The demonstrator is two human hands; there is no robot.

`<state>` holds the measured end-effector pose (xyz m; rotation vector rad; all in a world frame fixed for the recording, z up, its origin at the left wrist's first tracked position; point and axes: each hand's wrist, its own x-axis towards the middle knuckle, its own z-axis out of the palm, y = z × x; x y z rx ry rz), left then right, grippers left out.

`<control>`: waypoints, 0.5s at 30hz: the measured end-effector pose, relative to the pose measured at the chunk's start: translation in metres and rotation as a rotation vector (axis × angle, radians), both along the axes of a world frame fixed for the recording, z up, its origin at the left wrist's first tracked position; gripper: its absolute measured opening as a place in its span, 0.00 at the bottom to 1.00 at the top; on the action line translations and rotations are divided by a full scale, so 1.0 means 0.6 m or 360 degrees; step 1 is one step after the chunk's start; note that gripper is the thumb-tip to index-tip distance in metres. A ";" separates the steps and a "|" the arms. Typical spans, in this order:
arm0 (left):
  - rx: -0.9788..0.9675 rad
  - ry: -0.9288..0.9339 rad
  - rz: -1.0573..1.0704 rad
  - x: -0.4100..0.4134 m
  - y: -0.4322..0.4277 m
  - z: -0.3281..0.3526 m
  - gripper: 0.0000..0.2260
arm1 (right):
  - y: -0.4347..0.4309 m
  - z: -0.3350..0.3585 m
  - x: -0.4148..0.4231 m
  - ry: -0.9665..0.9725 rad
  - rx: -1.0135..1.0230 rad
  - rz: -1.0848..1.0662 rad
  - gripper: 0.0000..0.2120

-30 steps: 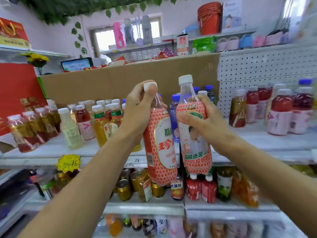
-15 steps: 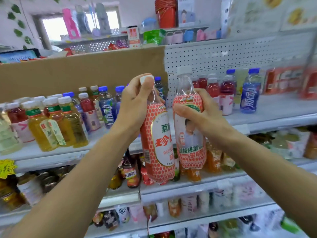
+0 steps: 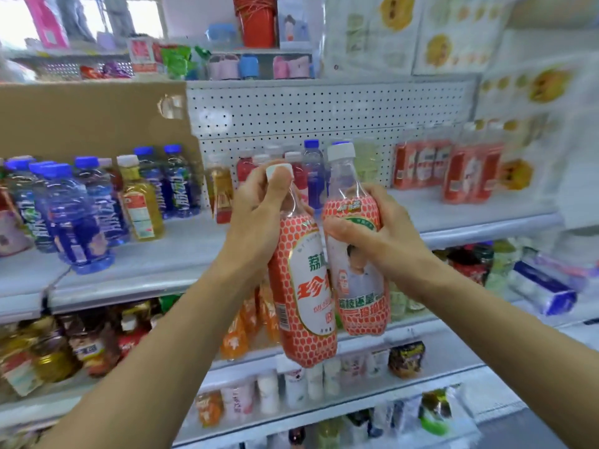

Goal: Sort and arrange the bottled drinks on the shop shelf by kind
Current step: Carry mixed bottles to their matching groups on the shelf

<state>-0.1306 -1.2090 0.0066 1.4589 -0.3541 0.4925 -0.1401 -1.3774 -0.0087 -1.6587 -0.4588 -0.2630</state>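
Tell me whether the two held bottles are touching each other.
Touching. The head view shows the left bottle and the right bottle pressed side by side along their labels, with no gap between them at mid-height.

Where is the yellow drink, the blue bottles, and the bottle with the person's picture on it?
yellow drink point(image 3: 140, 202), head view, on its label.
blue bottles point(image 3: 77, 222), head view, on the front bottle's body.
picture bottle point(image 3: 355, 280), head view, on the label, in the right hand point(image 3: 385, 234).

Bright, even light, and daylight blows out the window far up and left of my grip. Everything beyond my hands smears with motion blur; the edges bow outward, softest at right.
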 end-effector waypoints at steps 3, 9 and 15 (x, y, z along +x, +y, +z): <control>0.0047 -0.0006 -0.0024 0.037 -0.075 -0.003 0.14 | -0.073 -0.004 0.026 0.0026 0.0004 -0.0010 0.24; 0.0134 -0.0096 -0.0046 0.137 -0.206 0.006 0.11 | -0.209 -0.021 0.111 0.0018 0.0039 -0.0178 0.22; 0.0107 -0.0262 -0.0049 0.278 -0.328 0.025 0.05 | -0.336 -0.020 0.233 -0.0111 0.0037 -0.0338 0.26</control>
